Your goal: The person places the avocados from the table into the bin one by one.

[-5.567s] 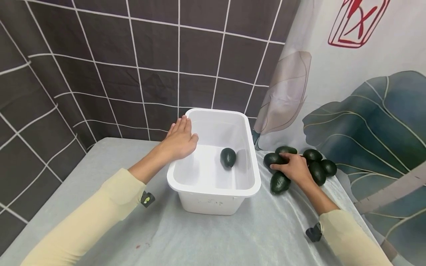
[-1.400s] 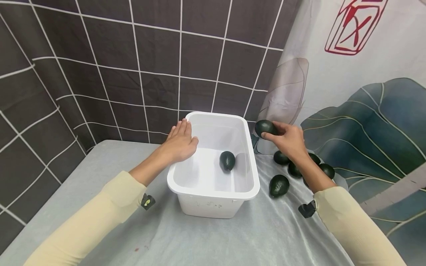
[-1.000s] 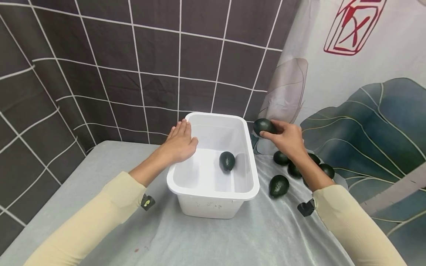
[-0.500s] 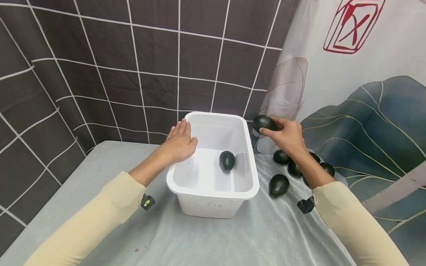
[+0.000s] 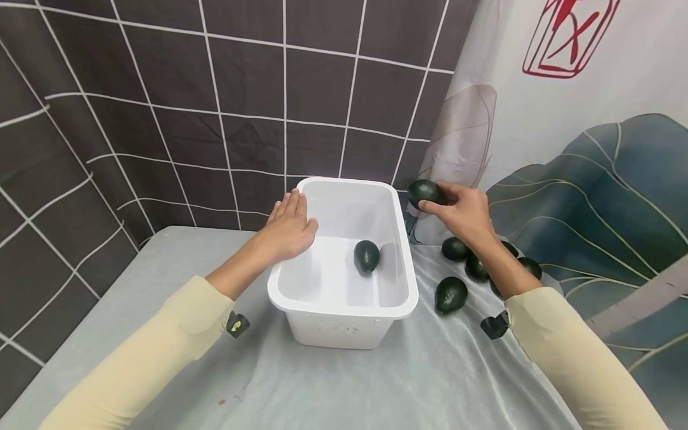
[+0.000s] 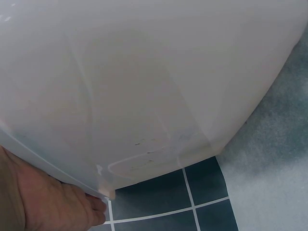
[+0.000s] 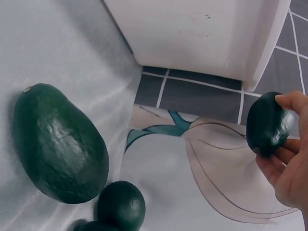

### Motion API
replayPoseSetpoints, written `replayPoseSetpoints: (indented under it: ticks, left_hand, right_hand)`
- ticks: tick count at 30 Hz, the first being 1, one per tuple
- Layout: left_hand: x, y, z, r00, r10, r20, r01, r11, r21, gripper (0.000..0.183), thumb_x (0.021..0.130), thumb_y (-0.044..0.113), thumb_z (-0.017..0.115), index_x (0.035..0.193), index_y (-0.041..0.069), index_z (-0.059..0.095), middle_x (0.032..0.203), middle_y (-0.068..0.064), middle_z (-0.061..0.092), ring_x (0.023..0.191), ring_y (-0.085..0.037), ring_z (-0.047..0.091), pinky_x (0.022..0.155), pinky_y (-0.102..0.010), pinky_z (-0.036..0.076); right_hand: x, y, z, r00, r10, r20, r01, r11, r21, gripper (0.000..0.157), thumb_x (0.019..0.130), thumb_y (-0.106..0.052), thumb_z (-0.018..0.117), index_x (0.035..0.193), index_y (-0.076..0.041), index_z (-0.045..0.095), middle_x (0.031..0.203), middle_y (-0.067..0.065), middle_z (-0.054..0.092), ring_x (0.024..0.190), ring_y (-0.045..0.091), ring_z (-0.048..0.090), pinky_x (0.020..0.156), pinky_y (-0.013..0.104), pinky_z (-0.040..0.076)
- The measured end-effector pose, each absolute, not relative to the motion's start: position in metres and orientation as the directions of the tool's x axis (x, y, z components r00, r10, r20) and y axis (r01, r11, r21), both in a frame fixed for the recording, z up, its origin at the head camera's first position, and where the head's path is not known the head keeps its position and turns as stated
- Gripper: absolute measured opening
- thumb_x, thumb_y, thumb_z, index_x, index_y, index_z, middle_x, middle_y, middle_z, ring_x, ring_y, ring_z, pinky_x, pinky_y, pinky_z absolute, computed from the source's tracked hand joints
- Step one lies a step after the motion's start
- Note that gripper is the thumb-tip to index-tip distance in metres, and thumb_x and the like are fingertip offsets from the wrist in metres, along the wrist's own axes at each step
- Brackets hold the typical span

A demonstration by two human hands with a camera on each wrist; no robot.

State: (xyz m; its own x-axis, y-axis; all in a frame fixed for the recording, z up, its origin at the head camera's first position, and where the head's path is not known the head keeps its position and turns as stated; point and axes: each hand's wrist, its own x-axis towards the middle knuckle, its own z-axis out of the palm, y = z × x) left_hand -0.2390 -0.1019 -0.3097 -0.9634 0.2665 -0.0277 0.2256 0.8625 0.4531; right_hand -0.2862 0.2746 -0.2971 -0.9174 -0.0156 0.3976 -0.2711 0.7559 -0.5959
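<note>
the left hand lay along the left rim of the white tub, fingers straight and close together, seemingly to steady it. the right hand pinched the dark green avocado by one end, between thumb and fingers, which left its other end free, just outside the tub's far right corner. a second avocado lay inside; the loose avocados sat to the right, probably for easy reach. both arms stretched forward, slanting inward.
</note>
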Motion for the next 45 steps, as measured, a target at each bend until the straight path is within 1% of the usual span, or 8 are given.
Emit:
replayPoseSetpoints:
  ticks: [9,17,25,30,34,38,41,45]
  left_hand:
    - [-0.241,-0.104,-0.309,-0.964,0.263,-0.023,0.225,0.865,0.449,0.082,0.115,0.039,0.022,0.176,-0.010,-0.001,0.188,-0.028,-0.012,0.178,-0.044,-0.012,0.146,-0.055,-0.008]
    - [-0.241,-0.106,-0.308,-0.965,0.261,-0.022,0.225,0.867,0.444,0.082,0.116,0.039,0.023,0.176,-0.011,0.000,0.188,-0.028,-0.011,0.178,-0.044,-0.011,0.146,-0.056,-0.007]
    - [-0.241,-0.105,-0.309,-0.964,0.264,-0.019,0.227,0.863,0.451,0.082,0.115,0.039,0.022,0.176,-0.012,0.000,0.188,-0.030,-0.010,0.178,-0.045,-0.010,0.146,-0.056,-0.007]
    - [-0.240,-0.104,-0.310,-0.963,0.267,-0.024,0.227,0.861,0.455,0.082,0.116,0.039,0.022,0.176,-0.011,0.000,0.188,-0.029,-0.011,0.178,-0.045,-0.011,0.146,-0.055,-0.008]
    - [-0.240,-0.104,-0.309,-0.963,0.267,-0.027,0.226,0.863,0.453,0.082,0.115,0.039,0.023,0.176,-0.011,-0.001,0.188,-0.028,-0.011,0.178,-0.044,-0.012,0.146,-0.055,-0.008]
    - [-0.241,-0.104,-0.309,-0.963,0.268,-0.026,0.228,0.863,0.450,0.082,0.115,0.039,0.023,0.176,-0.011,0.000,0.188,-0.029,-0.011,0.178,-0.044,-0.011,0.146,-0.055,-0.008]
    - [-0.241,-0.103,-0.310,-0.963,0.270,-0.026,0.229,0.862,0.452,0.082,0.116,0.039,0.024,0.176,-0.011,-0.001,0.188,-0.029,-0.011,0.178,-0.044,-0.012,0.146,-0.056,-0.007]
    - [-0.241,-0.103,-0.310,-0.962,0.272,-0.032,0.228,0.860,0.456,0.082,0.116,0.039,0.023,0.176,-0.011,-0.001,0.188,-0.028,-0.013,0.178,-0.044,-0.012,0.146,-0.055,-0.008]
  right_hand:
    - [-0.289,0.270,-0.291,-0.913,-0.015,0.407,-0.282,0.745,-0.605,0.064,0.094,-0.045,0.089,0.145,-0.008,0.077,0.136,0.019,0.081,0.126,0.038,0.078,0.110,0.053,0.056]
    - [-0.291,0.264,-0.284,-0.910,-0.019,0.413,-0.287,0.748,-0.598,0.058,0.094,-0.045,0.088,0.142,-0.012,0.080,0.134,0.015,0.083,0.124,0.033,0.078,0.104,0.045,0.054]
    - [-0.290,0.259,-0.280,-0.917,-0.023,0.399,-0.278,0.752,-0.598,0.063,0.093,-0.048,0.089,0.145,-0.013,0.078,0.135,0.016,0.083,0.125,0.034,0.079,0.105,0.050,0.054]
    - [-0.290,0.256,-0.279,-0.915,-0.030,0.403,-0.293,0.737,-0.609,0.064,0.094,-0.046,0.090,0.146,-0.011,0.077,0.136,0.017,0.082,0.124,0.035,0.081,0.097,0.039,0.057]
    - [-0.290,0.255,-0.279,-0.909,-0.028,0.416,-0.303,0.730,-0.612,0.061,0.094,-0.043,0.090,0.145,-0.010,0.078,0.134,0.017,0.083,0.122,0.035,0.082,0.088,0.025,0.053]
    - [-0.290,0.254,-0.279,-0.905,-0.027,0.424,-0.311,0.724,-0.616,0.060,0.093,-0.040,0.090,0.143,-0.009,0.079,0.133,0.018,0.083,0.120,0.035,0.082,0.084,0.015,0.050]
    - [-0.291,0.253,-0.279,-0.905,-0.028,0.424,-0.311,0.724,-0.615,0.061,0.094,-0.038,0.090,0.145,-0.007,0.077,0.134,0.019,0.083,0.121,0.036,0.082,0.084,0.016,0.050]
    - [-0.291,0.251,-0.279,-0.906,-0.027,0.422,-0.308,0.727,-0.614,0.065,0.093,-0.038,0.090,0.148,-0.006,0.075,0.136,0.019,0.082,0.122,0.036,0.082,0.089,0.021,0.053]
